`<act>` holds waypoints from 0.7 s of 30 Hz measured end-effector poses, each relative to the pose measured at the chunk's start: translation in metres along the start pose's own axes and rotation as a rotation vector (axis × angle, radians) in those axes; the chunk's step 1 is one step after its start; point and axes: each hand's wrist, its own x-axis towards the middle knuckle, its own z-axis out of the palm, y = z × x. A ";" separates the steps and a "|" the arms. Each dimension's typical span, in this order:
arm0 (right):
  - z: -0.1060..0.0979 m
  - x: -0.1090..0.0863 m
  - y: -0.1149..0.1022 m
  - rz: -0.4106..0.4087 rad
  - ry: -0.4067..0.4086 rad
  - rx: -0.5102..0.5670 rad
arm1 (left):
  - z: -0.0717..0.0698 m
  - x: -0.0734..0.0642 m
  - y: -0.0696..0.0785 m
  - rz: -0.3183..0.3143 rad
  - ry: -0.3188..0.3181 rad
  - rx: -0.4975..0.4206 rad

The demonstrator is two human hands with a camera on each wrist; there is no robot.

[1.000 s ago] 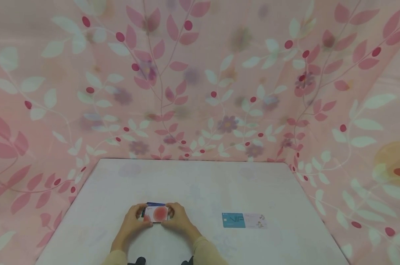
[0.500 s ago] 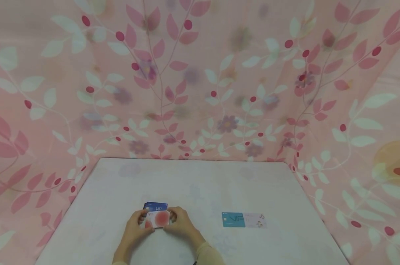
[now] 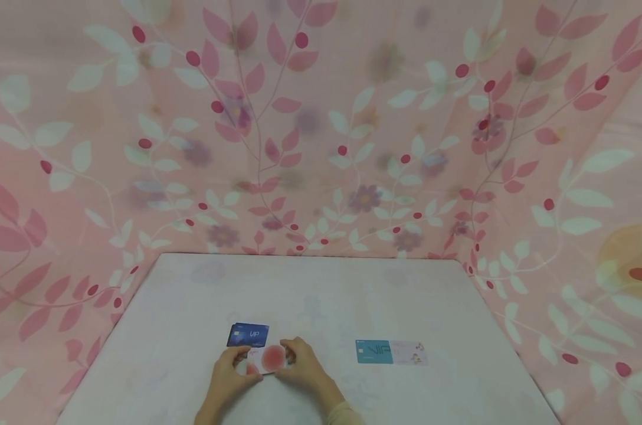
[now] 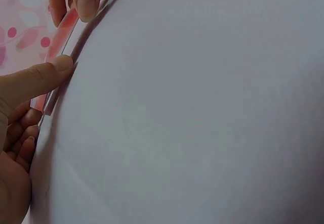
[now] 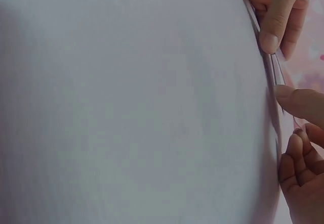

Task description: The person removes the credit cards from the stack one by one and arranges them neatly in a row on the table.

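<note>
Between my two hands is a white card with red round spots (image 3: 272,358), held just above or on the table, low in the head view. My left hand (image 3: 229,369) pinches its left end, thumb on the near edge and fingers curled behind. At the other end my right hand (image 3: 306,367) grips it the same way. In the left wrist view the red-spotted card (image 4: 62,34) appears almost edge-on. Just beyond the hands lies a dark blue VIP card (image 3: 248,335), with another dark card's edge peeking out under it.
To the right on the white table (image 3: 321,295) lie a teal VIP card (image 3: 374,352) and a pale flowered card (image 3: 409,353), side by side and touching or slightly overlapping. Pink leaf-patterned cloth (image 3: 310,130) surrounds the table at the back and sides.
Both hands have drawn the red-spotted card toward me and a little to the right, off the dark blue VIP card, which now shows almost whole. The cards on the right have not moved.
</note>
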 end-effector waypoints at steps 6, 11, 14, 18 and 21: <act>-0.013 -0.008 0.002 0.117 -0.044 -0.016 | 0.012 -0.001 0.003 0.112 0.025 0.006; -0.025 -0.013 0.004 0.163 -0.046 -0.009 | 0.023 0.001 0.008 0.199 0.042 0.022; -0.031 -0.016 0.006 0.184 -0.044 -0.007 | 0.028 0.002 0.013 0.213 0.033 0.008; -0.038 -0.019 0.008 0.193 -0.031 -0.013 | 0.033 0.003 0.019 0.181 -0.003 -0.020; -0.043 -0.020 0.008 0.197 -0.017 -0.023 | 0.037 0.006 0.023 0.149 -0.036 -0.022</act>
